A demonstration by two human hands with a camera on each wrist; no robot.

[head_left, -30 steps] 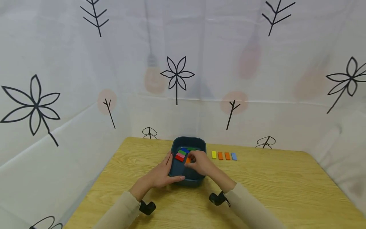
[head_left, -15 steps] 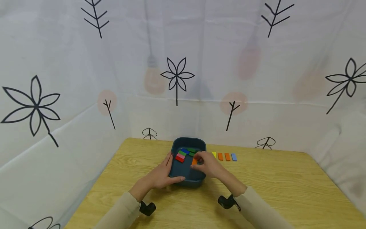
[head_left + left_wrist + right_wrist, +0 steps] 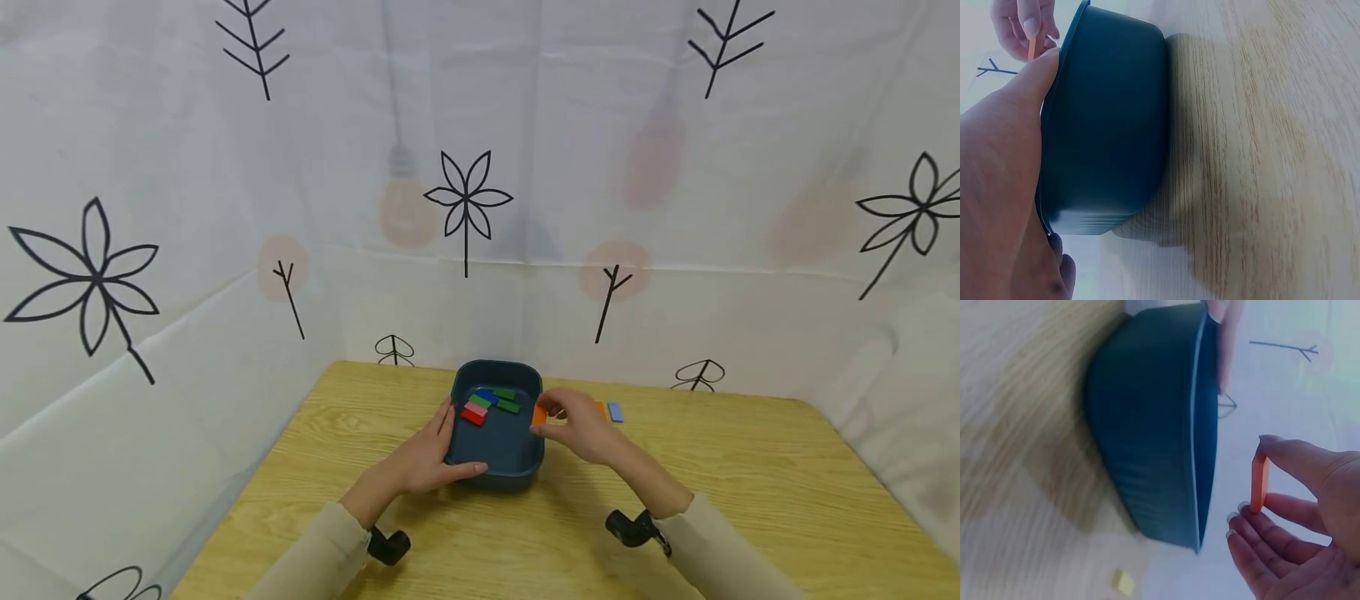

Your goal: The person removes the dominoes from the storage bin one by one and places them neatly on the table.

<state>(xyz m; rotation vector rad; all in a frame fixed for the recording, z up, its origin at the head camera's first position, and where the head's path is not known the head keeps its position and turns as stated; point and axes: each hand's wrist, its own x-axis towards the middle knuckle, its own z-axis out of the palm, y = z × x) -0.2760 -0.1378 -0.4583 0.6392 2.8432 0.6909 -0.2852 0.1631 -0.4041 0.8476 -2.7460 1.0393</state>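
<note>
My right hand (image 3: pixel 585 427) pinches an orange tile (image 3: pixel 539 415) between thumb and fingertips, just over the right rim of a dark teal bin (image 3: pixel 517 481). The right wrist view shows the thin orange tile (image 3: pixel 1260 481) held on edge, apart from the bin. My left hand (image 3: pixel 418 458) rests on the bin's near left corner, fingers straight along the left side and thumb across the near rim. On the bin floor lie a red tile (image 3: pixel 472 417), a pink tile (image 3: pixel 476 409), a blue tile (image 3: pixel 487 397) and several green tiles (image 3: pixel 508 407).
Right of the bin, a light blue tile (image 3: pixel 616 412) and a partly covered orange tile (image 3: pixel 600 408) lie on the wooden table (image 3: pixel 750 475). A yellow tile (image 3: pixel 1124 582) shows in the right wrist view. White patterned cloth (image 3: pixel 525 317) hangs behind the table.
My right hand has lifted the orange tile from inside the bin and carried it right, to the right rim. It now covers part of the tile row. My left hand has stayed put.
</note>
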